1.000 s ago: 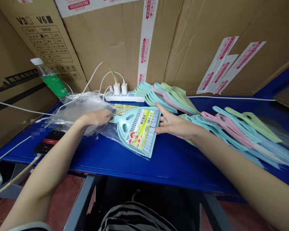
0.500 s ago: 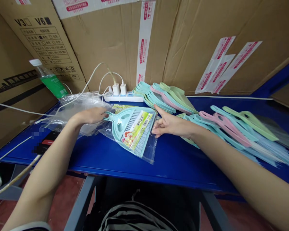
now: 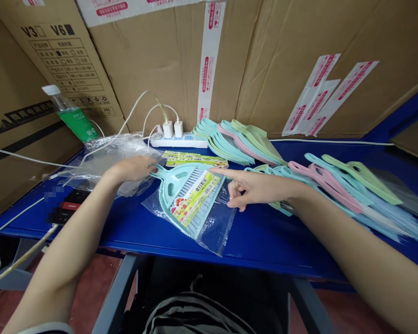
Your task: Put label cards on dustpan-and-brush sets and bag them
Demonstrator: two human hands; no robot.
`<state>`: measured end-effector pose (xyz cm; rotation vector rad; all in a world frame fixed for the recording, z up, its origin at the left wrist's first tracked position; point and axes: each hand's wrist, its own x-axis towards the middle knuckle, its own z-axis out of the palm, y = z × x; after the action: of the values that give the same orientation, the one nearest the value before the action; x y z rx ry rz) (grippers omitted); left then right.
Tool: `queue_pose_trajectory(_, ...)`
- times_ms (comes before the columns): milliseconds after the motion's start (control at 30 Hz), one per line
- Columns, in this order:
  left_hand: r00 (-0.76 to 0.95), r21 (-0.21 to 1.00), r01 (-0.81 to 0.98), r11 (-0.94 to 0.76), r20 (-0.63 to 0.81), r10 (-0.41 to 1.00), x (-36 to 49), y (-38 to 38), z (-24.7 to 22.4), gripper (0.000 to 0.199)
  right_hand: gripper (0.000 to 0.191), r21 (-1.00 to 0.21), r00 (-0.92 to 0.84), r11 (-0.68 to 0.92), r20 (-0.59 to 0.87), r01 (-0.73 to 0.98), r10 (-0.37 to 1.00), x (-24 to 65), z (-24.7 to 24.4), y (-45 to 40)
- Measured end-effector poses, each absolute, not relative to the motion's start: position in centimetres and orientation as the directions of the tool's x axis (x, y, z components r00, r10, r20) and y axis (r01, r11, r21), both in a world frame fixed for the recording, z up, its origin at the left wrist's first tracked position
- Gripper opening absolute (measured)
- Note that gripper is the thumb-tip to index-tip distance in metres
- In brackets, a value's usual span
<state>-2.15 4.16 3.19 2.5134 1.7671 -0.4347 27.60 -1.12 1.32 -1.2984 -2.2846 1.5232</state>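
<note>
Head view: left fingers [image 3: 148, 162] grip a glossy mint dustpan [image 3: 170, 175]; right fingers [image 3: 237, 202] pinch its wrinkled clear bag [image 3: 216, 232].

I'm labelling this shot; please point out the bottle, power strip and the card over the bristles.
Bottle [image 3: 77, 123], head view: on its green label.
Power strip [image 3: 179, 143], head view: on its white front edge.
Card [image 3: 195, 198], head view: on its printed middle.

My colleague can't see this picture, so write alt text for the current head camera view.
A person's left hand holds the handle of a mint dustpan packed with a brush, and the right hand is at the clear bag around it, on a blue table. Nearby are stacked dustpans, colored brushes and more plastic bags.
</note>
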Motion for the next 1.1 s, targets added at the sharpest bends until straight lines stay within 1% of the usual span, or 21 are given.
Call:
queue_pose_trajectory(67,0.293,-0.149,0.931,-0.333,-0.239,0.926,-1.9,4.2,3.0,0.031,0.096,-0.768,-0.660,0.195,-0.356,0.610,0.662,27.8,1.7,-1.2)
queue_pose_trajectory(133,0.266,-0.168,0.937,-0.305,-0.220,0.938,-1.7,4.1,2.9,0.034,0.089,-0.742,-0.693,0.248,-0.377,0.624,0.615,28.1,2.2,-1.3)
queue_pose_trajectory(200,0.237,-0.181,0.945,-0.273,-0.195,0.952,-1.4,4.0,2.9,0.034,0.076,-0.709,-0.701,0.285,-0.400,0.645,0.590,28.4,2.7,-1.4)
queue_pose_trajectory(267,0.204,-0.197,0.951,-0.236,-0.168,0.964,-1.1,3.8,2.9,0.034,0.063,-0.684,-0.692,0.326,-0.363,0.652,0.624,28.5,2.9,-1.3)
queue_pose_trajectory(300,0.191,-0.205,0.954,-0.221,-0.155,0.969,-1.0,3.8,2.9,0.034,0.058,-0.674,-0.681,0.356,-0.302,0.647,0.667,28.4,2.8,-1.3)
queue_pose_trajectory(400,0.155,-0.221,0.959,-0.180,-0.126,0.980,-0.6,3.5,2.8,0.036,0.048,-0.607,-0.615,0.474,-0.031,0.638,0.788,28.0,1.8,-0.9)
queue_pose_trajectory(467,0.126,-0.233,0.961,-0.147,-0.101,0.987,-0.2,3.4,2.7,0.037,0.041,-0.517,-0.592,0.552,0.105,0.654,0.799,27.6,0.9,-0.6)
queue_pose_trajectory(533,0.103,-0.244,0.962,-0.120,-0.080,0.991,0.0,3.2,2.7,0.039,0.033,-0.438,-0.621,0.617,0.157,0.654,0.768,27.3,0.1,-0.4)
queue_pose_trajectory(600,0.094,-0.250,0.962,-0.110,-0.074,0.993,0.3,3.1,2.7,0.040,0.028,-0.389,-0.651,0.655,0.162,0.648,0.741,27.1,-0.4,-0.3)
queue_pose_trajectory(667,0.091,-0.252,0.962,-0.107,-0.076,0.993,0.4,3.0,2.7,0.041,0.026,-0.355,-0.651,0.655,0.149,0.667,0.744,26.9,-0.6,-0.4)
queue_pose_trajectory(833,0.065,-0.260,0.962,-0.078,-0.059,0.996,0.6,2.8,2.8,0.042,0.018,-0.248,-0.591,0.584,0.051,0.773,0.805,26.1,-0.1,-1.3)
queue_pose_trajectory(933,0.077,-0.254,0.963,-0.093,-0.071,0.995,0.6,2.7,3.1,0.041,0.014,-0.185,-0.560,0.549,-0.011,0.815,0.828,25.6,0.4,-1.7)
queue_pose_trajectory(1100,0.103,-0.220,0.968,-0.119,-0.082,0.991,0.7,2.5,3.3,0.036,0.011,-0.130,-0.541,0.534,-0.022,0.835,0.841,25.4,0.7,-1.9)
